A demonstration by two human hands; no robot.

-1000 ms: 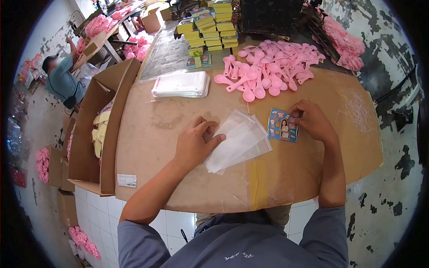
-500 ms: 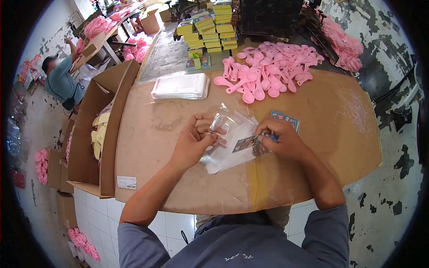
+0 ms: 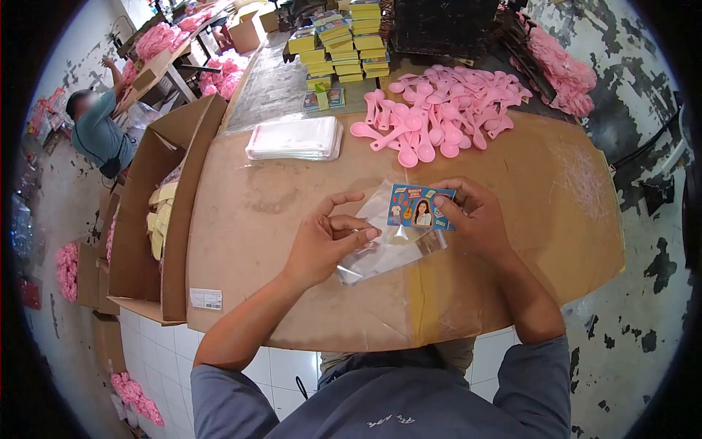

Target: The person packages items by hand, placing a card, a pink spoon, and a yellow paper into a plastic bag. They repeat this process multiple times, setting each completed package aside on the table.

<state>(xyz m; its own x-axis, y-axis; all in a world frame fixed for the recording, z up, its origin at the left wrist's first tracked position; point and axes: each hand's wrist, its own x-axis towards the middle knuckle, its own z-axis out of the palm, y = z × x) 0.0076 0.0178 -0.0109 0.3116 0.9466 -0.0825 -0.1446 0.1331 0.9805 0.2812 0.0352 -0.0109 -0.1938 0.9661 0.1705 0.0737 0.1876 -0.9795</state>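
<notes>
Right hand has the card gripped between thumb and fingers, and there's the change: half a second ago the card was tipped and half covered by the hand, now its printed blue face is turned up in full view, on the near side of the spoons and over the bags. Left hand is at the bags too, index finger stretched out, thumb in close to the other fingers; whether film is pinched there, I can't tell. A moment ago a clear bag stood raised and glinting at those fingers; now the film lies lower. The spoons haven't budged.

Outward we go! Beneath it all, brown cardboard with yellow tape running down it, nearer than the spoons. Left of the spoons, a neat bag stack; behind that, and beyond the spoons to the left, yellow-edged piles. Straight behind the spoons, a black box; to their right, a pink heap and a wall with flaking paint. Far left of the spoons, a tall open carton, and past it a co-worker in blue-green, one arm lifted.
</notes>
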